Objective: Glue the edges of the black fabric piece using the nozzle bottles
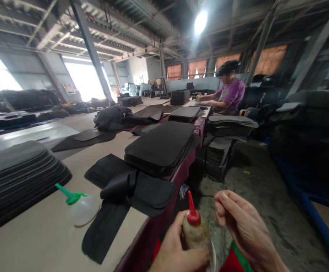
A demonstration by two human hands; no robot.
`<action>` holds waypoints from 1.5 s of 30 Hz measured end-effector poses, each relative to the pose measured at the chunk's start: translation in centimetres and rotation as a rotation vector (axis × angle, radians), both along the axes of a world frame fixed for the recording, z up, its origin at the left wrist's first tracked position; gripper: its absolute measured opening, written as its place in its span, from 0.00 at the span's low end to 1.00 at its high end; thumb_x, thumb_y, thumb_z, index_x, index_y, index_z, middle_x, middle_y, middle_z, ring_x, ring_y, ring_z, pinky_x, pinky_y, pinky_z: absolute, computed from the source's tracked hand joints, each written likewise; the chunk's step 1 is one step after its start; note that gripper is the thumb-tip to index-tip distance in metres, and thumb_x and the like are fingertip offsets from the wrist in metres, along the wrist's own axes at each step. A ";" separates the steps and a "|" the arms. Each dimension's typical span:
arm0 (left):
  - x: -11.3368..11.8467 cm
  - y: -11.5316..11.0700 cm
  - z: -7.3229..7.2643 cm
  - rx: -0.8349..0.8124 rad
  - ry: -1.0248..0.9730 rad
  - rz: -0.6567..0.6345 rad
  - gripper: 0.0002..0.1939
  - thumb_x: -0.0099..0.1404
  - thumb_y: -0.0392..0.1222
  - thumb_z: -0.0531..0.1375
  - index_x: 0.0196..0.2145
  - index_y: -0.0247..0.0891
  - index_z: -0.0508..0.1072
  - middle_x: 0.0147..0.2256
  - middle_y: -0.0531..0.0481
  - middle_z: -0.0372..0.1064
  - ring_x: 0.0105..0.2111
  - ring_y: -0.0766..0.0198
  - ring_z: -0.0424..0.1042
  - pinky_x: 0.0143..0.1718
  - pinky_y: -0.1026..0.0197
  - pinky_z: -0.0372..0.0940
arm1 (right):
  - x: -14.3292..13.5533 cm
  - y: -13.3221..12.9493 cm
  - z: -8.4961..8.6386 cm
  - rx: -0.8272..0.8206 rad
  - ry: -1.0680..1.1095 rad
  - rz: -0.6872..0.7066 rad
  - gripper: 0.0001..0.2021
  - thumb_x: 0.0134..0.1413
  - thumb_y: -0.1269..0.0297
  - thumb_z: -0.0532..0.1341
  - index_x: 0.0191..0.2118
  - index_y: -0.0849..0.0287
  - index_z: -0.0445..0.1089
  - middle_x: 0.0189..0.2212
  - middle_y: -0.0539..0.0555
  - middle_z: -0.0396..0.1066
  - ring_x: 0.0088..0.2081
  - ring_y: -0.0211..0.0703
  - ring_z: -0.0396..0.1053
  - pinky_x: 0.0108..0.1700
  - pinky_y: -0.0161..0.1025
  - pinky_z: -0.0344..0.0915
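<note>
In the lower middle of the head view, my left hand (178,247) is wrapped round a dirty yellowish bottle (196,231) with a red pointed nozzle tip, which points up. My right hand (239,219) is raised to the right of the bottle, apart from it. Its fingers are curled and pressed together, and whatever they may hold is hidden. On the table (51,241) at the left lies a translucent bottle (83,210) with a green nozzle. Black flat strips (108,223) lie crossed beside it, in front of a stack of black sheets (161,145).
A tall pile of dark sheets (20,173) stands at the left edge. More stacks (218,151) stand on the floor right of the table. Further back, a person in a purple top (234,92) works at the table. A blue frame (303,211) runs along the right.
</note>
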State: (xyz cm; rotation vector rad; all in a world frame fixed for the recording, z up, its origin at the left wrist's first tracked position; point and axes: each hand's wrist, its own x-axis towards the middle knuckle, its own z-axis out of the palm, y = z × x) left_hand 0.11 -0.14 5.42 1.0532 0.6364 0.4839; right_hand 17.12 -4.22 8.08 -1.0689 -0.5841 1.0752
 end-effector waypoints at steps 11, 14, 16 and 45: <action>1.0 -0.3 1.3 0.165 0.073 0.113 0.25 0.43 0.29 0.60 0.41 0.39 0.62 0.26 0.61 0.63 0.24 0.70 0.62 0.25 0.66 0.58 | 0.3 -0.1 -0.2 0.057 -0.113 0.041 0.25 0.60 0.45 0.63 0.24 0.62 0.64 0.19 0.49 0.61 0.19 0.29 0.58 0.23 0.27 0.59; 1.1 -0.2 1.3 0.221 0.114 0.159 0.25 0.43 0.29 0.61 0.41 0.40 0.60 0.27 0.61 0.63 0.24 0.70 0.61 0.26 0.66 0.59 | 0.7 0.0 -0.1 0.037 -0.283 0.040 0.20 0.55 0.50 0.68 0.47 0.58 0.71 0.43 0.54 0.73 0.37 0.35 0.72 0.37 0.27 0.69; 1.2 -0.1 1.2 0.262 0.160 0.181 0.26 0.43 0.30 0.62 0.40 0.40 0.59 0.28 0.60 0.64 0.26 0.68 0.63 0.27 0.64 0.61 | 1.1 0.0 0.0 0.078 -0.396 -0.008 0.29 0.52 0.53 0.70 0.58 0.51 0.65 0.59 0.53 0.65 0.53 0.41 0.69 0.48 0.31 0.70; 3.0 -1.4 2.9 0.404 0.481 0.254 0.26 0.45 0.34 0.64 0.43 0.41 0.64 0.33 0.54 0.72 0.31 0.61 0.72 0.36 0.60 0.65 | -1.2 -0.7 -0.1 0.010 -0.241 0.057 0.20 0.57 0.48 0.65 0.47 0.58 0.72 0.38 0.54 0.70 0.38 0.38 0.66 0.37 0.28 0.66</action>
